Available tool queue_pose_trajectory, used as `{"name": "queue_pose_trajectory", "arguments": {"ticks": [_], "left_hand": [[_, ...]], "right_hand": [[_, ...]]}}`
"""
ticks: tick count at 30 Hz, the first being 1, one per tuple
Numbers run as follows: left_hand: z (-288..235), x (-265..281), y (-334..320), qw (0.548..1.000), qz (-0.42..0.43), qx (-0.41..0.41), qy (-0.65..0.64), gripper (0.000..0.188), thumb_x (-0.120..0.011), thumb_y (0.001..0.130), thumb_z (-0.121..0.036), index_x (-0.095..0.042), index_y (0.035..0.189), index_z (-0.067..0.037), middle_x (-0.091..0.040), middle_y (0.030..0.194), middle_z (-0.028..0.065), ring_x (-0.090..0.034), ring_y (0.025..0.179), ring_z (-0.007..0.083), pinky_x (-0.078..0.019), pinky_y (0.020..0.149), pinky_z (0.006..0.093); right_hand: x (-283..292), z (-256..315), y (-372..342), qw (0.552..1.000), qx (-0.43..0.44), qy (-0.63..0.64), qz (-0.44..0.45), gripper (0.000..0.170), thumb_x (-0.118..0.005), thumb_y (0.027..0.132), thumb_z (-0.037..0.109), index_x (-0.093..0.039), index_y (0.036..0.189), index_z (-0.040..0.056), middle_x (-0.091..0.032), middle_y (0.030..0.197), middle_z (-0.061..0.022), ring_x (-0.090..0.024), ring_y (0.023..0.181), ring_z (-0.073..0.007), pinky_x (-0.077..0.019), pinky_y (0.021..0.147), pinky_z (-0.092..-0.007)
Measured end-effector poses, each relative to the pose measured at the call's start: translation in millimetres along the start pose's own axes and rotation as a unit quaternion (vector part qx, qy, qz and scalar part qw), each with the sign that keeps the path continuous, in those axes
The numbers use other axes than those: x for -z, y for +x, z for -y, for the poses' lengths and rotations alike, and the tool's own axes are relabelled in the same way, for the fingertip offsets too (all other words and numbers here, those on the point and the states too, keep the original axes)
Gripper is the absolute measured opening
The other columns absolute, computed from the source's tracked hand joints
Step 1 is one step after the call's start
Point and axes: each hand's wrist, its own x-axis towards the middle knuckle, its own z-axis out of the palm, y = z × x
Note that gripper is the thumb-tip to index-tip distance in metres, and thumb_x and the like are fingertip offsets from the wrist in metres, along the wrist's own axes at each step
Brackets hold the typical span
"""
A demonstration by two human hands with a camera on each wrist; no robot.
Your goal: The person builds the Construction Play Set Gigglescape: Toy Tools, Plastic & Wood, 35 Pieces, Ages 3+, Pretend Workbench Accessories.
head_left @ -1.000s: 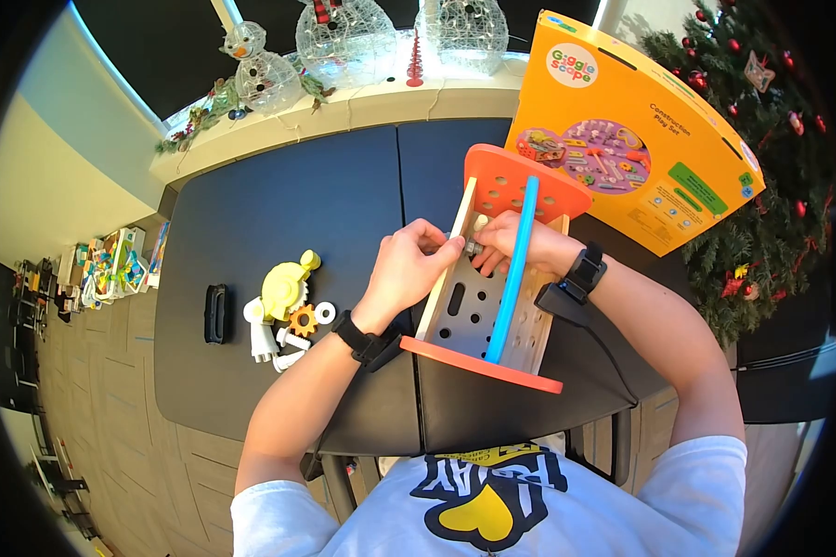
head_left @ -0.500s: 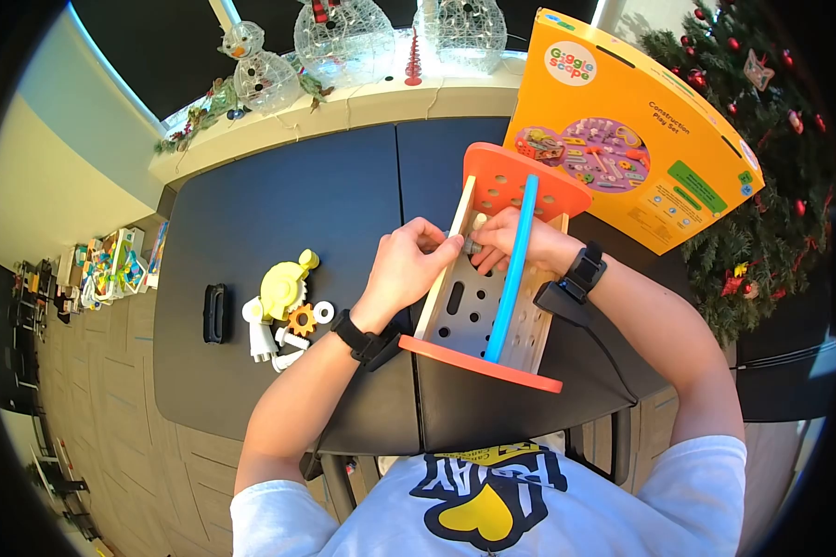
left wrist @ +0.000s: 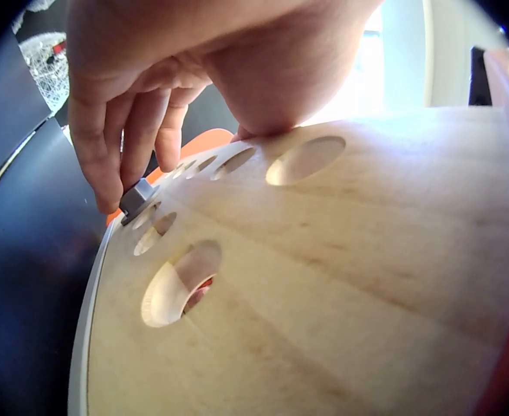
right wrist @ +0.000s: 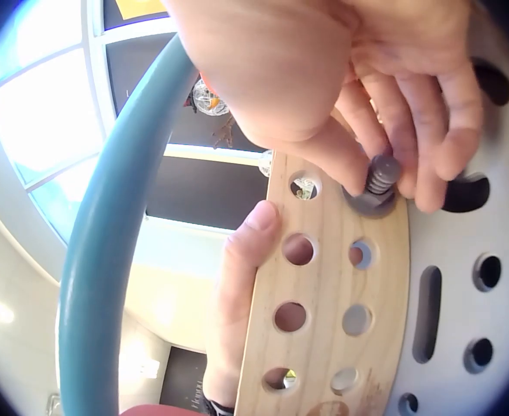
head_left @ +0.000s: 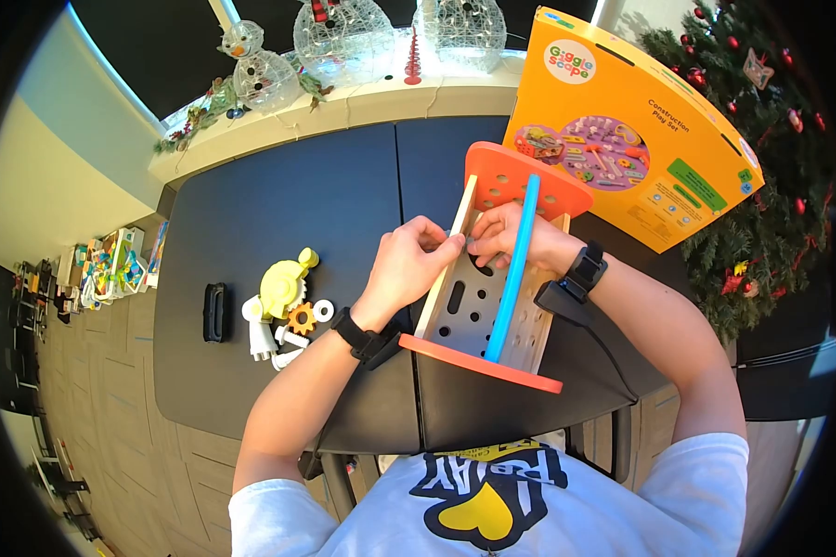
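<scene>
A toy toolbox with perforated wooden sides [head_left: 444, 278], red end panels [head_left: 481, 364], a grey perforated base [head_left: 469, 311] and a blue handle [head_left: 513, 278] stands before me. My left hand [head_left: 408, 265] is outside the left side, its fingertips at a grey bolt head [left wrist: 136, 199] and its thumb [right wrist: 259, 221] over the top edge. Inside, the bolt's threaded shaft [right wrist: 381, 173] pokes through the wood with a grey nut [right wrist: 371, 203] around it. Reaching in under the handle, my right hand [head_left: 515, 237] grips the nut between thumb and fingers.
Left on the black table [head_left: 213, 390] lie a yellow toy piece [head_left: 283, 290], an orange gear [head_left: 302, 318], a white ring [head_left: 323, 311] and white parts [head_left: 262, 339]. A black holder [head_left: 216, 313] sits farther left. An orange box [head_left: 622, 121] stands behind the toolbox.
My right fingers have shifted and closed in around the nut, covering the grey and cream pieces seen between them before. The left hand and toolbox stay almost still.
</scene>
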Motion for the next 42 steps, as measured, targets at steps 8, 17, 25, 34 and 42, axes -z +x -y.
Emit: {"name": "queue_pose_trajectory", "arguments": {"ticks": [8, 17, 25, 34, 42], "left_hand": [[-3, 1, 0, 1.000, 0.010, 0.011, 0.007, 0.038, -0.076, 0.094, -0.034, -0.070, 0.098, 0.003, -0.079, 0.095, 0.0164, -0.077, 0.090, 0.0227, -0.0585, 0.082, 0.0353], [-2, 0, 0, 1.000, 0.008, 0.010, 0.006, 0.039, -0.076, 0.094, -0.036, -0.070, 0.098, 0.003, -0.078, 0.094, 0.0169, -0.077, 0.090, 0.0245, -0.0588, 0.082, 0.0359], [-2, 1, 0, 1.000, 0.006, 0.008, -0.001, 0.044, -0.076, 0.093, -0.039, -0.071, 0.097, 0.004, -0.078, 0.092, 0.0180, -0.077, 0.089, 0.0278, -0.0592, 0.082, 0.0367], [-3, 1, -1, 1.000, 0.007, 0.007, 0.009, 0.037, -0.076, 0.095, -0.033, -0.070, 0.098, 0.003, -0.078, 0.092, 0.0153, -0.076, 0.087, 0.0212, -0.0585, 0.081, 0.0346], [0, 0, 0, 1.000, 0.002, -0.001, -0.002, 0.043, -0.077, 0.092, -0.039, -0.071, 0.096, 0.003, -0.078, 0.090, 0.0177, -0.077, 0.087, 0.0281, -0.0596, 0.081, 0.0367]], "right_hand": [[-2, 6, 2, 0.994, -0.090, 0.069, -0.009, 0.040, -0.062, 0.105, 0.032, -0.066, 0.120, -0.0055, -0.075, 0.113, -0.0192, -0.076, 0.086, -0.0224, -0.0558, 0.064, -0.0297], [1, -5, 2, 1.000, 0.003, -0.004, 0.005, 0.043, -0.076, 0.097, 0.033, -0.068, 0.120, -0.0029, -0.075, 0.097, -0.0121, -0.075, 0.081, -0.0175, -0.0543, 0.058, -0.0271], [-4, 7, 2, 0.996, -0.087, 0.020, 0.007, 0.045, -0.052, 0.109, 0.036, -0.066, 0.122, -0.0049, -0.074, 0.102, -0.0154, -0.074, 0.083, -0.0192, -0.0557, 0.063, -0.0288], [0, -6, 2, 1.000, 0.021, -0.010, 0.007, 0.043, -0.072, 0.100, 0.036, -0.067, 0.121, -0.0008, -0.075, 0.101, -0.0090, -0.073, 0.081, -0.0150, -0.0530, 0.060, -0.0260], [-4, 7, 3, 0.995, -0.078, 0.056, 0.006, 0.045, -0.069, 0.102, 0.042, -0.065, 0.118, 0.0002, -0.074, 0.100, -0.0095, -0.074, 0.081, -0.0162, -0.0539, 0.061, -0.0266]]}}
